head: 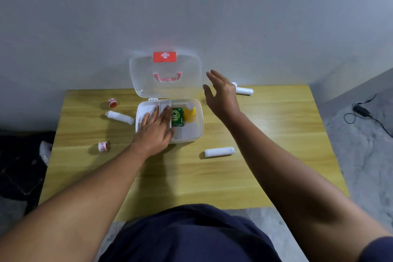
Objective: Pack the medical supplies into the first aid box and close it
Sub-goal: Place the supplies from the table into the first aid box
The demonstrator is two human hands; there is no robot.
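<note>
The clear first aid box point(196, 132) stands open mid-table, its lid point(165, 74) with a red cross label leaning back against the wall. Inside lie a green packet point(177, 117) and a yellow bottle point(189, 114). My left hand point(156, 128) rests flat, fingers spread, on the box's white inner tray. My right hand point(221, 93) hovers open to the right of the lid, holding nothing. White bandage rolls lie left of the box point(120, 117), in front of it point(219, 151) and behind my right hand point(244, 90). Two red-and-white tape rolls point(112, 102) point(103, 146) sit on the left.
The wooden table point(265, 166) stands against a grey wall. A dark bag point(21, 168) lies on the floor to the left. A black cable and adapter point(363, 111) lie on the floor to the right.
</note>
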